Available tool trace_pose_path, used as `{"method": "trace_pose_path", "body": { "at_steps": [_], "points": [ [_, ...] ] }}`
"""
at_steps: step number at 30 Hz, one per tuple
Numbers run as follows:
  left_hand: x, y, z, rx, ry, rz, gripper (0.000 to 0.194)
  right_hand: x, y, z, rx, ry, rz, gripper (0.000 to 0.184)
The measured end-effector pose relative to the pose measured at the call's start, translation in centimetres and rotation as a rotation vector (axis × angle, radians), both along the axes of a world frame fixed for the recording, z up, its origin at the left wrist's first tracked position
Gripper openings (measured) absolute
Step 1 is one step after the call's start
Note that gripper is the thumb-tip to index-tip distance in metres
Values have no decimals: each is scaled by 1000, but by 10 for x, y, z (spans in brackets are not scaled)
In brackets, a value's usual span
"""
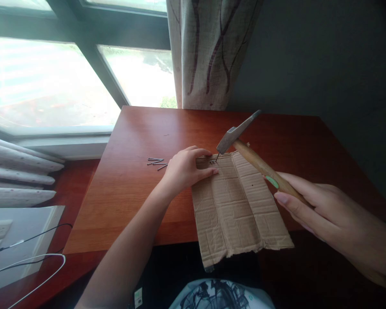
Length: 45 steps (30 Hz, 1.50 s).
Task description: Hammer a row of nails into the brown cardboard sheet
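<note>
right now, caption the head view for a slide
Right hand holds a hammer at a nail on creased cardboard; left hand rests beside the nail, fingers spread

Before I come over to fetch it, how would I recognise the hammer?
At the window is a reddish wooden table, with cardboard overhanging its near edge. Above the cardboard, gripped in the right hand, is the hammer. Unlike the thin metal nails to its left, it has a pale wooden handle with a green patch.

Left hand (188, 168) on creased cardboard (234, 201), right hand (324, 210) around the wooden handle of a hammer (260, 162), its head at an upright nail (217, 157).
</note>
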<state>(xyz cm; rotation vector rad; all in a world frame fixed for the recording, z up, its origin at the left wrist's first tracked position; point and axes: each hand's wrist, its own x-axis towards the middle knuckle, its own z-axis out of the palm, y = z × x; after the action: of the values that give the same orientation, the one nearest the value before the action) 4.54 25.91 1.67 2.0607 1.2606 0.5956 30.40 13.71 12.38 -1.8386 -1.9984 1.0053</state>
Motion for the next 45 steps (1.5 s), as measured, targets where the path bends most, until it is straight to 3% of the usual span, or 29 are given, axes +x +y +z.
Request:
{"method": "trace_pose_path", "body": {
  "at_steps": [7,13,28,45],
  "points": [
    [0,0,1,-1,12,5,40,0,2,2,-17,-39,24,49],
    [0,0,1,-3,11,2,40,2,-1,6,72,-49,26,48],
    [0,-1,3,5,14,-1,39,2,9,3,32,-100,107,47],
    [0,-1,1,4,4,-3,39,3,10,10,25,-83,95,48]
  ]
}}
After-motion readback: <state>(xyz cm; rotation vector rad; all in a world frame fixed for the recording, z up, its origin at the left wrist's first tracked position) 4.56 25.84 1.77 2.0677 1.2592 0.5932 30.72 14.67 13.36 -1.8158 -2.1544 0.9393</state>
